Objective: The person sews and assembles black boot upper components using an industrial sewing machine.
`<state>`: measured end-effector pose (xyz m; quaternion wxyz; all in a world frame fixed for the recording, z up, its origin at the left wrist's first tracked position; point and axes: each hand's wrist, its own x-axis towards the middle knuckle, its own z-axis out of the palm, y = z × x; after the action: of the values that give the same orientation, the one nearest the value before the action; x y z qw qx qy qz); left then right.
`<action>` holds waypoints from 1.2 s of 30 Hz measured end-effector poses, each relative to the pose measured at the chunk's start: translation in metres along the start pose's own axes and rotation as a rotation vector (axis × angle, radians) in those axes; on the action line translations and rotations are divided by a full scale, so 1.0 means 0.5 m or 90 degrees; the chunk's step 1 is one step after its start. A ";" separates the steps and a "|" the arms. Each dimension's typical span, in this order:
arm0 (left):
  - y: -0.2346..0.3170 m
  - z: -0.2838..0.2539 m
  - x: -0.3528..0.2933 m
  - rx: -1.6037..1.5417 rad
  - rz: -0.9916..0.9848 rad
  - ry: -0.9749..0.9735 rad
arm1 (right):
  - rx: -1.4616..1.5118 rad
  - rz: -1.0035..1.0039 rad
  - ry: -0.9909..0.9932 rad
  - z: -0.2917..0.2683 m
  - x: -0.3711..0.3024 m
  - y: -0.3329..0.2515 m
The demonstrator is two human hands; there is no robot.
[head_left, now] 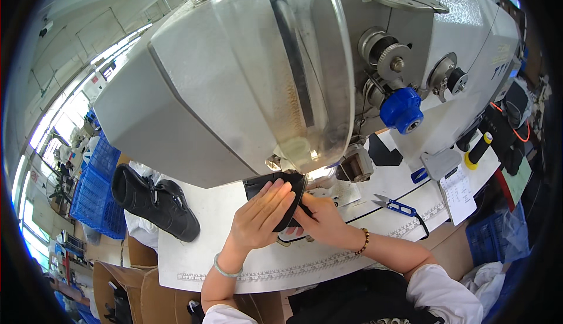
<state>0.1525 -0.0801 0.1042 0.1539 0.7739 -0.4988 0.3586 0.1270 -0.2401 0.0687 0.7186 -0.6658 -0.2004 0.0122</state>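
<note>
A black leather-like piece (pixel 285 218) is under the needle area of a large sewing machine (pixel 229 83), partly covered by my hands. My left hand (pixel 262 215) lies across it with fingers stretched out flat and side by side; its thumb is hidden. On the piece's right edge, my right hand (pixel 322 221) grips with the thumb on top and fingertips showing beneath. The needle itself is hidden behind the machine head and its clear guard (pixel 316 89). A black lace-up boot (pixel 158 201) lies on its side at the table's left end.
Blue thread snips (pixel 399 208) lie on the white table (pixel 246 268), right of my hands. Beyond them are a paper pad (pixel 458 195), a yellow-based black thread cone (pixel 478 151) and a black cut piece (pixel 384 151). Blue crates (pixel 97 192) stand at left; a cardboard box (pixel 126 289) is below.
</note>
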 end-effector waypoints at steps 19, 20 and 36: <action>0.066 -0.003 0.009 0.143 -0.026 -0.074 | 0.183 0.006 0.042 -0.009 -0.031 0.005; 0.071 -0.004 0.013 0.160 -0.031 -0.081 | 0.186 0.009 0.036 -0.013 -0.033 0.007; 0.139 0.027 0.034 0.342 -0.105 -0.140 | 0.329 0.041 0.063 -0.039 -0.060 0.024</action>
<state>0.1006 -0.1312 0.0988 -0.0824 0.8592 -0.3351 0.3778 0.1081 -0.2658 0.0485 0.8729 -0.4662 -0.1339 0.0534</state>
